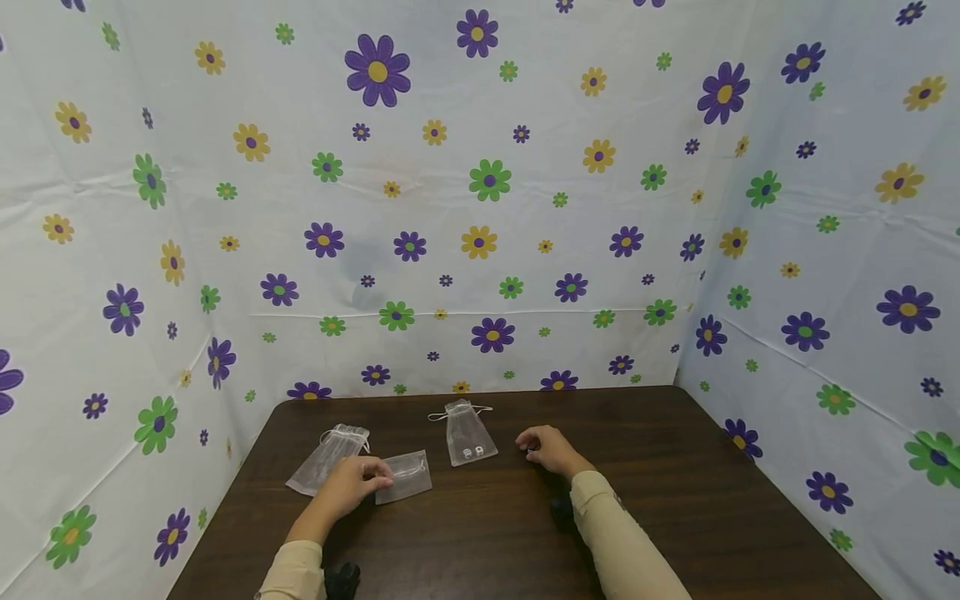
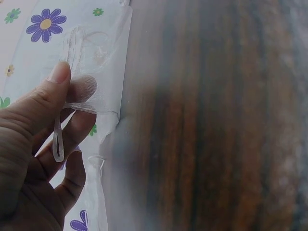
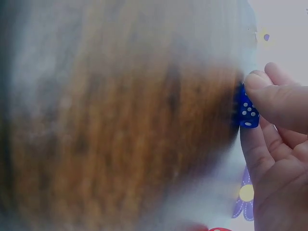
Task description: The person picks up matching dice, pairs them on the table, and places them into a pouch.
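A small sheer white drawstring bag [image 1: 407, 478] is pinched by my left hand [image 1: 349, 487] over the left part of the table. One fingertip shows through its mesh [image 2: 107, 89], and a drawstring loop [image 2: 58, 144] hangs beside the fingers. My right hand [image 1: 553, 451] pinches a blue die [image 3: 249, 113] with white dots between thumb and fingers. Between the hands, a little farther back, lies another sheer bag [image 1: 464, 429] with two white dice [image 1: 474, 452] in its lower end. A third sheer bag [image 1: 330, 460] lies just beyond the left hand, partly covered by it.
The dark wooden table [image 1: 675, 500] meets flower-print cloth walls [image 1: 480, 208] at its back and sides. A red object [image 3: 219, 229] shows at the bottom edge of the right wrist view. Black wrist gear [image 1: 342, 581] sits below the left sleeve.
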The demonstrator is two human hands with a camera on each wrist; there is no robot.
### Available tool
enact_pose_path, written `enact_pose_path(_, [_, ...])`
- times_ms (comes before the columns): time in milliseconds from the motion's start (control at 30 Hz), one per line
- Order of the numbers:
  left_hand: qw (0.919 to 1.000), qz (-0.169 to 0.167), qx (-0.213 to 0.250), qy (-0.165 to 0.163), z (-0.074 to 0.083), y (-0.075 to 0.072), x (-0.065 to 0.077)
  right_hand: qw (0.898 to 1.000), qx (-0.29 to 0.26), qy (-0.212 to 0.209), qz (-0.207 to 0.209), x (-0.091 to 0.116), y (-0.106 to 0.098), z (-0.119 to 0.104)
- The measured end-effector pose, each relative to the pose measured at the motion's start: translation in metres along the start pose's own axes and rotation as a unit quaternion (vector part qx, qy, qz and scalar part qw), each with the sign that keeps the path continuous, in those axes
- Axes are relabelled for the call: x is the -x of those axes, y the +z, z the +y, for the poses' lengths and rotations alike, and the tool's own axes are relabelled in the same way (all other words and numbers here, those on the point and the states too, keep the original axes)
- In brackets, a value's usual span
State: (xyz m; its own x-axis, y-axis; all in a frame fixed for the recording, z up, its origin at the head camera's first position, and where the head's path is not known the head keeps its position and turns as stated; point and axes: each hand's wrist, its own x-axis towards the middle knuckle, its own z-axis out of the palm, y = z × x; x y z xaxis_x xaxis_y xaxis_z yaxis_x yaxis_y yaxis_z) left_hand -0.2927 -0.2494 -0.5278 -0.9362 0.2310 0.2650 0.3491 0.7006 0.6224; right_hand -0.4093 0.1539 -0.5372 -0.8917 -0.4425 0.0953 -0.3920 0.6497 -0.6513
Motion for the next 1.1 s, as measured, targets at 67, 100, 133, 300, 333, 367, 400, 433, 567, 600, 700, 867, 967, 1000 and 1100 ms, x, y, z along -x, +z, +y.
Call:
enact_pose_path(67, [1.0000, 0.001, 0.002, 0.004, 0.000, 0.000, 0.001, 1.000, 0.002, -0.001, 0.002, -0.001, 0.000, -0.001])
enact_pose_path(100, [1.0000, 0.003, 0.004, 0.006, 0.000, -0.001, 0.001, 1.000, 0.004, -0.002, 0.003, -0.001, 0.000, -0.001])
enact_pose_path(133, [0.9999, 0.004, 0.004, 0.009, -0.001, -0.001, 0.002, 1.000, 0.003, -0.004, 0.005, 0.000, 0.000, -0.001])
enact_pose_path(300, [0.9999, 0.005, 0.008, 0.010, 0.000, -0.001, 0.002, 1.000, -0.009, -0.014, 0.021, 0.001, -0.001, -0.004])
enact_pose_path(333, [0.9999, 0.004, 0.007, 0.009, 0.000, -0.001, 0.002, 1.000, -0.014, -0.014, 0.024, 0.002, -0.001, -0.004])
enact_pose_path(367, [1.0000, 0.003, 0.006, 0.006, 0.001, -0.001, 0.002, 0.999, -0.016, -0.015, 0.027, 0.002, -0.002, -0.005])
enact_pose_path(400, [1.0000, 0.002, 0.006, 0.004, 0.001, -0.001, 0.002, 0.999, -0.017, -0.018, 0.029, 0.002, -0.002, -0.005])
enact_pose_path(433, [1.0000, 0.001, 0.005, 0.002, 0.000, -0.001, 0.002, 0.999, -0.018, -0.018, 0.030, 0.002, -0.003, -0.006])
enact_pose_path(567, [1.0000, -0.001, 0.003, -0.006, 0.000, -0.001, 0.002, 0.999, -0.025, -0.024, 0.036, 0.001, -0.005, -0.007])
enact_pose_path(600, [1.0000, -0.002, 0.003, -0.008, 0.000, -0.001, 0.002, 0.999, -0.028, -0.025, 0.038, 0.000, -0.005, -0.007])
enact_pose_path(700, [1.0000, -0.001, 0.001, -0.009, 0.002, -0.001, 0.002, 0.998, -0.034, -0.030, 0.045, -0.001, -0.007, -0.009])
enact_pose_path(867, [1.0000, -0.001, 0.002, -0.007, 0.004, -0.001, 0.001, 0.997, -0.027, -0.042, 0.058, -0.004, -0.010, -0.015])
enact_pose_path(967, [1.0000, -0.001, 0.003, -0.007, 0.005, -0.002, 0.001, 0.997, -0.022, -0.044, 0.059, -0.006, -0.013, -0.022])
enact_pose_path(1000, [1.0000, 0.000, 0.004, -0.007, 0.005, -0.002, 0.001, 0.997, -0.017, -0.051, 0.060, -0.007, -0.013, -0.025])
enact_pose_path(1100, [1.0000, 0.000, 0.005, -0.008, 0.006, -0.001, 0.001, 0.996, -0.009, -0.064, 0.060, -0.009, -0.014, -0.033])
